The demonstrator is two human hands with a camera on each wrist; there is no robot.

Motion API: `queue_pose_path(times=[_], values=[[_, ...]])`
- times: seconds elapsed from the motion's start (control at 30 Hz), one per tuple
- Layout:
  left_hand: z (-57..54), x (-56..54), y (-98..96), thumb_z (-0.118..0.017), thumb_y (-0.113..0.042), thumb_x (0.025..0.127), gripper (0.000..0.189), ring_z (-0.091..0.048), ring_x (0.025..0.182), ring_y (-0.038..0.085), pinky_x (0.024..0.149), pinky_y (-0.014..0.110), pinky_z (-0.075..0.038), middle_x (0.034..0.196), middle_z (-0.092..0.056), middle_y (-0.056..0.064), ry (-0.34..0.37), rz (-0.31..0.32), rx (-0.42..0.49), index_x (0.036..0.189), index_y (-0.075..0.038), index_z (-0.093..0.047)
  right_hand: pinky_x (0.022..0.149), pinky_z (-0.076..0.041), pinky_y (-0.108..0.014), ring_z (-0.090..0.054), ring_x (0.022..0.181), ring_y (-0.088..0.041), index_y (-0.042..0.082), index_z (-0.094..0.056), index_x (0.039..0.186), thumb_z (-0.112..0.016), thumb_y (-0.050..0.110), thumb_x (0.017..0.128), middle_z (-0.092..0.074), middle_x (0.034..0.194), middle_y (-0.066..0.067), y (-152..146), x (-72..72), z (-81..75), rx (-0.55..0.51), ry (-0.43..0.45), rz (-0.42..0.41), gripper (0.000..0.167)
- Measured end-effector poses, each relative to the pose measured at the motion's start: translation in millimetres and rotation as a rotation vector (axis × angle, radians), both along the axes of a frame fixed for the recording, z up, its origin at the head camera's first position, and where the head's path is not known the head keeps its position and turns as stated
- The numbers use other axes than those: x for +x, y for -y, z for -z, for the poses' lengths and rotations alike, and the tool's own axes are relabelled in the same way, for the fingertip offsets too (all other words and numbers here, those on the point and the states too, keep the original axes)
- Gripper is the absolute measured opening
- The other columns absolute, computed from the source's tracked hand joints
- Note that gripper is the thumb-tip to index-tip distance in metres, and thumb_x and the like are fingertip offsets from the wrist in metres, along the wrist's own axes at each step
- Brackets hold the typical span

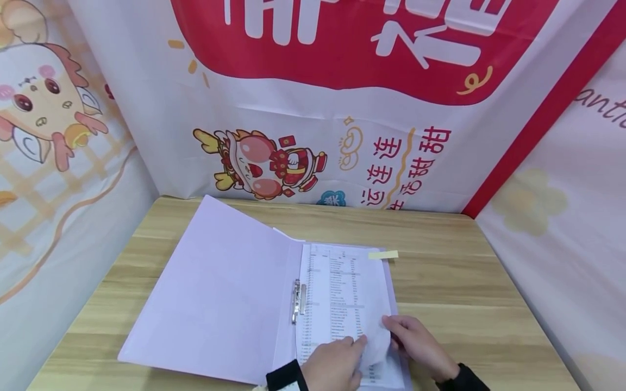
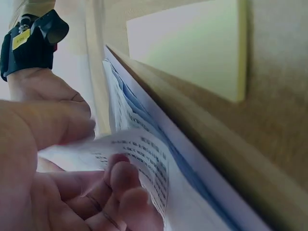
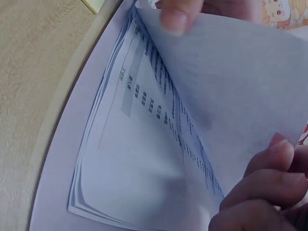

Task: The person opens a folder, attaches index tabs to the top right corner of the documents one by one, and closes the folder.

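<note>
A lilac ring-clip folder (image 1: 205,288) lies open on the table, with a stack of printed sheets (image 1: 342,293) on its right side. The lower right part of the top sheet is lifted and curls back, its pale underside (image 3: 231,82) facing the right wrist view. My right hand (image 1: 420,342) pinches that sheet at its right edge. Near its bottom, my left hand (image 1: 332,361) holds the same sheet, the paper lying between thumb and fingers in the left wrist view. More printed pages (image 3: 139,144) show beneath the raised one.
A metal clip (image 1: 296,301) runs along the folder's spine. A yellow strip (image 1: 383,254) overlaps the sheets' top right corner. On the wooden table (image 1: 469,304), a yellow sticky-note pad (image 2: 187,48) lies beside the folder's edge. Printed cloth (image 1: 293,103) hangs behind and at both sides.
</note>
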State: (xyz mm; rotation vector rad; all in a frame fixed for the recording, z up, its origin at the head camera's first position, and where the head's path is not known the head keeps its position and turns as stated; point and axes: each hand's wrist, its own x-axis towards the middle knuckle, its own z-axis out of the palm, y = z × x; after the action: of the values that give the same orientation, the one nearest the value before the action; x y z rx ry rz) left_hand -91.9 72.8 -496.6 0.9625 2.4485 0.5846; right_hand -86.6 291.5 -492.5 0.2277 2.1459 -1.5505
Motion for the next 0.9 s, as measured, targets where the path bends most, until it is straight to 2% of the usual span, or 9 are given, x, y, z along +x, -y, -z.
queue_pose_path(times=[0.2, 0.37, 0.43, 0.5, 0.63, 0.7, 0.77, 0.83, 0.9], values=[[3.6, 2.5, 2.6, -0.067, -0.017, 0.087, 0.049, -0.059, 0.073, 0.004, 0.065, 0.023, -0.052, 0.098, -0.068, -0.002, -0.033, -0.011, 0.036, 0.135, -0.016, -0.058, 0.045, -0.029, -0.019, -0.038, 0.051, -0.007, 0.009, -0.054, 0.079, -0.037, 0.044, 0.105, -0.046, 0.064, 0.005, 2.9, -1.2, 3.3, -0.085, -0.029, 0.024, 0.046], [3.9, 1.1, 6.6, -0.064, -0.014, 0.089, 0.048, -0.060, 0.077, 0.003, 0.066, 0.023, -0.053, 0.103, -0.069, 0.000, -0.005, -0.033, 0.075, 0.136, -0.012, -0.057, 0.046, -0.032, -0.019, -0.041, 0.052, -0.008, 0.004, -0.055, 0.087, -0.032, 0.031, 0.107, -0.046, 0.065, 0.003, 4.1, -7.4, 8.2, -0.119, -0.054, 0.075, 0.040], [1.6, 1.3, 8.4, -0.063, -0.014, 0.090, 0.047, -0.063, 0.084, 0.004, 0.069, 0.024, -0.055, 0.110, -0.069, 0.001, -0.002, -0.042, 0.088, 0.136, -0.011, -0.057, 0.046, -0.031, -0.021, -0.041, 0.053, -0.009, 0.001, -0.055, 0.090, -0.034, 0.026, 0.106, -0.046, 0.066, 0.002, 6.1, -12.2, 10.2, -0.085, -0.065, 0.101, 0.035], [-1.1, 2.0, 10.5, -0.062, -0.015, 0.090, 0.046, -0.063, 0.084, 0.003, 0.067, 0.024, -0.054, 0.111, -0.069, 0.000, -0.023, -0.050, 0.104, 0.135, -0.010, -0.058, 0.046, -0.031, -0.021, -0.041, 0.054, -0.012, 0.001, -0.056, 0.094, -0.037, 0.022, 0.105, -0.048, 0.066, 0.000, 10.3, -19.4, 13.0, -0.013, -0.084, 0.112, 0.031], [-7.3, 4.1, 15.9, -0.061, -0.013, 0.088, 0.045, -0.066, 0.095, 0.004, 0.072, 0.024, -0.056, 0.118, -0.069, 0.000, -0.066, -0.072, 0.144, 0.133, -0.006, -0.060, 0.047, -0.031, -0.023, -0.042, 0.054, -0.014, 0.003, -0.058, 0.104, -0.040, 0.019, 0.104, -0.051, 0.065, -0.002, 22.3, -35.6, 17.2, 0.142, -0.148, 0.089, 0.024], [-9.8, 4.8, 19.8, -0.061, -0.012, 0.088, 0.045, -0.066, 0.102, 0.005, 0.078, 0.025, -0.057, 0.122, -0.068, 0.002, -0.058, -0.085, 0.176, 0.132, -0.003, -0.060, 0.047, -0.032, -0.022, -0.044, 0.054, -0.014, 0.004, -0.059, 0.111, -0.040, 0.017, 0.104, -0.052, 0.065, -0.001, 27.8, -43.1, 16.5, 0.186, -0.186, 0.069, 0.024], [-12.2, 6.2, 24.9, -0.060, -0.012, 0.088, 0.040, -0.067, 0.094, 0.003, 0.075, 0.022, -0.056, 0.112, -0.070, 0.001, -0.035, -0.108, 0.214, 0.127, 0.000, -0.061, 0.048, -0.033, -0.022, -0.044, 0.054, -0.013, 0.006, -0.060, 0.116, -0.041, 0.017, 0.104, -0.051, 0.065, -0.002, 33.0, -49.1, 13.7, 0.207, -0.213, 0.057, 0.025], [-14.8, 7.4, 31.7, -0.061, -0.013, 0.089, 0.034, -0.064, 0.078, 0.000, 0.065, 0.018, -0.053, 0.098, -0.069, -0.002, -0.018, -0.126, 0.252, 0.120, 0.001, -0.062, 0.049, -0.034, -0.022, -0.046, 0.055, -0.014, 0.007, -0.061, 0.118, -0.042, 0.019, 0.104, -0.051, 0.066, -0.002, 37.8, -54.1, 9.6, 0.218, -0.227, 0.047, 0.025], [-18.7, 8.5, 39.0, -0.060, -0.015, 0.090, 0.036, -0.058, 0.071, -0.004, 0.059, 0.016, -0.048, 0.097, -0.069, -0.003, -0.001, -0.152, 0.287, 0.121, 0.001, -0.061, 0.052, -0.037, -0.023, -0.049, 0.058, -0.014, 0.007, -0.062, 0.118, -0.044, 0.019, 0.104, -0.054, 0.069, -0.002, 43.7, -57.8, 5.3, 0.240, -0.258, 0.042, 0.025]])
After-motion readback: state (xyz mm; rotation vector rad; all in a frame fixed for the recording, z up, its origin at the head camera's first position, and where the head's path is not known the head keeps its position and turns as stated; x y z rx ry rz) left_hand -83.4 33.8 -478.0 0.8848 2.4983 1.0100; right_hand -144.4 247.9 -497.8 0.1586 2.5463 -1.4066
